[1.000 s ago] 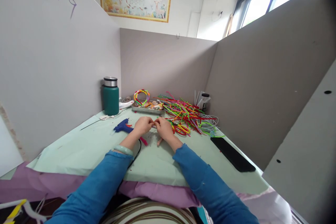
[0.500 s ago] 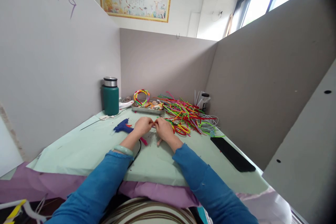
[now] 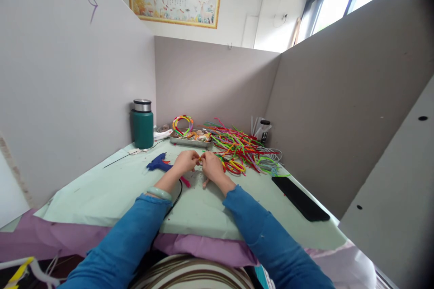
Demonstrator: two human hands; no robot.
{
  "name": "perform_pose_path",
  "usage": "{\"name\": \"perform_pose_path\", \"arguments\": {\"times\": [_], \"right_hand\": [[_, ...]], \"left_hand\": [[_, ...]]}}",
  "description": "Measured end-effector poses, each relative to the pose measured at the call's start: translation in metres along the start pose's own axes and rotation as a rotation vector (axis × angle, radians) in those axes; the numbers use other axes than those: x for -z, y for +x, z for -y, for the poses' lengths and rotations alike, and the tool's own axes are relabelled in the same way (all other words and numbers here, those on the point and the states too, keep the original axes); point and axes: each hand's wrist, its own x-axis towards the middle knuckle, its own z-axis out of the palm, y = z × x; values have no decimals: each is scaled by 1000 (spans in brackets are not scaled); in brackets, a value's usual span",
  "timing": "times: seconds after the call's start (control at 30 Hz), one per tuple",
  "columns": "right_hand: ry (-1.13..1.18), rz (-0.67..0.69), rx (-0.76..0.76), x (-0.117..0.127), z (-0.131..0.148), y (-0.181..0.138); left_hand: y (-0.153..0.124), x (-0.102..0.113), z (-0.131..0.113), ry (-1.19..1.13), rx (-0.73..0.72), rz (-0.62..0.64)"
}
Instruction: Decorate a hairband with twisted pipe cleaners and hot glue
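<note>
My left hand [image 3: 186,161] and my right hand [image 3: 212,165] meet over the middle of the table, fingertips pinched close together. Between them shows a tiny orange-yellow bit, too small to name. Both hands are closed, and most of what they hold is hidden by the fingers. A blue glue gun [image 3: 158,163] lies just left of my left hand, its black cord running beneath that forearm. A pink piece [image 3: 185,182] lies below the left wrist. Scissors with red and yellow handles [image 3: 235,166] rest right beside my right hand.
A metal tray [image 3: 190,142] of small pieces stands behind my hands, with a colourful braided ring [image 3: 183,125] on it. Pipe cleaners [image 3: 240,146] are heaped at the back right. A green bottle [image 3: 143,128] stands left; a black flat strip [image 3: 300,198] lies right. Partitions enclose the table.
My fingertips have shifted slightly, and the orange-yellow bit now shows between them. The arms and the things on the table stay where they were.
</note>
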Motion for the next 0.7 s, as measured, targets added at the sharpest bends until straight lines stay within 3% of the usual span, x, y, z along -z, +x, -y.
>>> {"name": "perform_pose_path", "arguments": {"times": [0.2, 0.33, 0.47, 0.7], "right_hand": [[354, -37, -105, -7, -5, 7], [784, 77, -228, -6, -5, 9], [1176, 182, -246, -2, -4, 7], [1469, 235, -279, 0, 1, 6]], "left_hand": [[-1, 1, -5, -292, 112, 41], [0, 2, -1, -465, 118, 39], [-3, 6, -1, -605, 102, 44], [-7, 7, -9, -753, 74, -18]]}}
